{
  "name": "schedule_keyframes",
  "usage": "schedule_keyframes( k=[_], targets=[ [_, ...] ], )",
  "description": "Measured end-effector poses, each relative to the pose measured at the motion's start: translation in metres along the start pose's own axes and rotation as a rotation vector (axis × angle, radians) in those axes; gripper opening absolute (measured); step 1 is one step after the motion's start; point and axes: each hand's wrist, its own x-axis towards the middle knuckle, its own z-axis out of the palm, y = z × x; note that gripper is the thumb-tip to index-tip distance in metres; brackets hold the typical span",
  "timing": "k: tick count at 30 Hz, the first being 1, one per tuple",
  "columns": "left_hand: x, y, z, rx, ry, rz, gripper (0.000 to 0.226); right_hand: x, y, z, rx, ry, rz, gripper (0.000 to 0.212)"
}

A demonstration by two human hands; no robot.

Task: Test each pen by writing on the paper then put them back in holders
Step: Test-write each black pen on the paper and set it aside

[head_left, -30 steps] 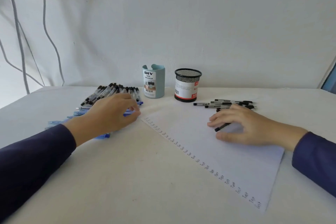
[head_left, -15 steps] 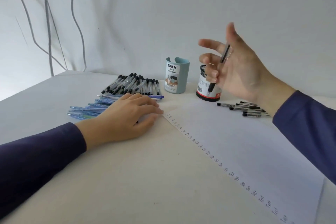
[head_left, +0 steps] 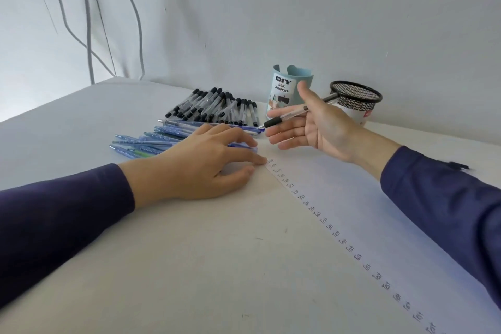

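Observation:
My right hand (head_left: 315, 123) hovers palm-up above the paper's far corner and holds a clear pen with a black grip (head_left: 290, 116) between thumb and fingers, tip pointing left. My left hand (head_left: 202, 164) rests flat on the table, fingertips touching the top-left corner of the white paper (head_left: 379, 225), partly over the blue pens (head_left: 146, 142). A column of small written words runs along the paper's left edge. Behind stand a pale blue desk organizer (head_left: 287, 84) and a black mesh holder (head_left: 356, 99).
A heap of black-capped clear pens (head_left: 214, 106) lies left of the blue organizer, with the blue pens spread in front of it. Grey cables (head_left: 89, 22) hang on the wall at the back left. The white table (head_left: 189, 266) stretches toward me.
My right hand lifted a black pen off the table, raised it, then lowered it and turned the pen flatter, tip to the left. My left hand stayed by the paper's corner.

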Motion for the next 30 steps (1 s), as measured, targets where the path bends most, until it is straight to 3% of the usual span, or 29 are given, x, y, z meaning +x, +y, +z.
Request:
schedule_keyframes(
  k=[2,5,8,12,16,20,30],
  targets=[
    [-0.001,-0.001,0.0,-0.009,0.001,0.003,0.044,0.001,0.004,0.003,-0.089,0.014,-0.021,0.064],
    [-0.002,-0.002,0.002,-0.01,0.0,0.001,0.044,0.001,0.019,0.009,-0.278,0.176,-0.16,0.028],
    [-0.003,-0.003,0.002,-0.02,0.012,0.0,0.044,0.004,0.031,0.012,-0.293,0.301,-0.259,0.031],
    [-0.002,-0.003,0.001,-0.004,0.008,0.012,0.042,0.003,0.028,0.017,-0.35,0.253,-0.23,0.035],
    [-0.002,-0.002,0.001,-0.011,-0.004,0.007,0.045,0.007,0.033,0.022,-0.387,0.343,-0.26,0.046],
    [-0.001,-0.001,0.0,-0.01,-0.012,0.0,0.046,0.008,0.037,0.023,-0.394,0.388,-0.299,0.033],
    [-0.001,0.0,0.001,0.003,-0.02,-0.009,0.046,0.008,0.039,0.025,-0.457,0.362,-0.373,0.033]
  ],
)
